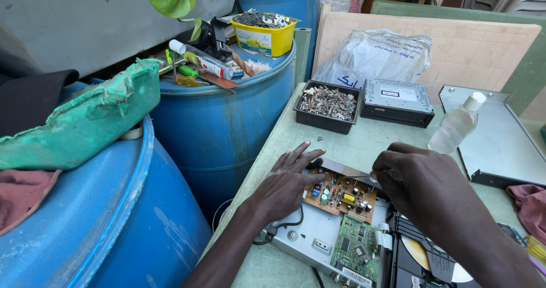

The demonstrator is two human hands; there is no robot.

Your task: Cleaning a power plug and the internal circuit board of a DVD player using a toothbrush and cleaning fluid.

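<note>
An opened disc player chassis lies on the pale green table. Inside it sit a brown circuit board with small coloured parts and a green circuit board. My left hand rests flat with spread fingers on the chassis edge and the brown board's left corner. My right hand is closed around a thin metal tool, likely a screwdriver, whose tip points at the brown board. A disc tray with a disc lies under my right forearm.
A black tray of metal screws and a grey electronic box stand at the table's back. A clear plastic bottle and a grey metal cover sit right. Blue barrels crowd the left; one carries a yellow tub.
</note>
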